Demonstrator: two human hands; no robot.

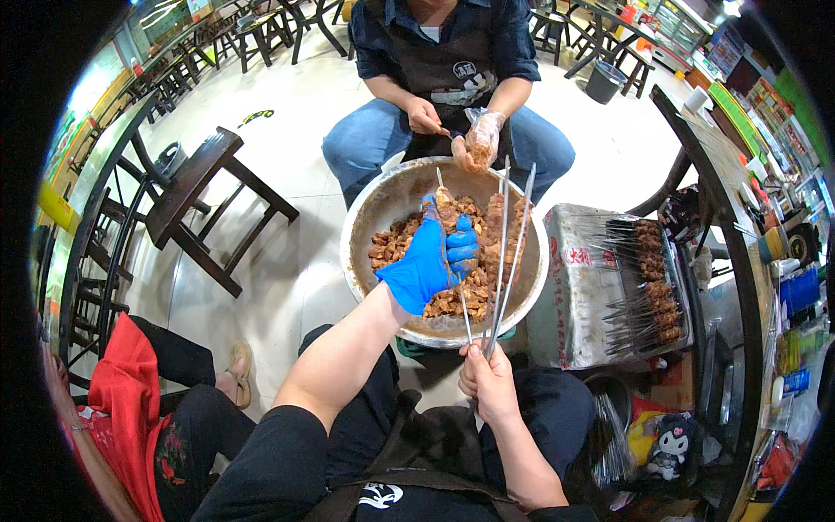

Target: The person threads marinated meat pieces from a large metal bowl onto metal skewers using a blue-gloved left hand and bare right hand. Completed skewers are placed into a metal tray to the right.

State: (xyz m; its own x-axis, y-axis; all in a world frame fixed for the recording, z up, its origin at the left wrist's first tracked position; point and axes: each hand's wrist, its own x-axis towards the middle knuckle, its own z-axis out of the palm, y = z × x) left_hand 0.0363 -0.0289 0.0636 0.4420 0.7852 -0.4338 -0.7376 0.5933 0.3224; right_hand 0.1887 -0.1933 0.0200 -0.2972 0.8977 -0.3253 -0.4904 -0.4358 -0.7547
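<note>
My left hand, in a blue glove, is closed around meat on a metal skewer; the skewer's tip sticks out above the fingers. Below it, a large metal basin holds many loose chunks of brown marinated meat. My bare right hand grips the lower ends of several metal skewers just beyond the basin's near rim. Threaded meat covers the upper part of some of these skewers, over the basin's right side. The glove hides part of the skewered meat.
Across the basin sits a person, one hand in a clear plastic glove with meat. To the right, a tray of meat skewers rests on a plastic-covered box. A wooden stool and a seated person in red are at left.
</note>
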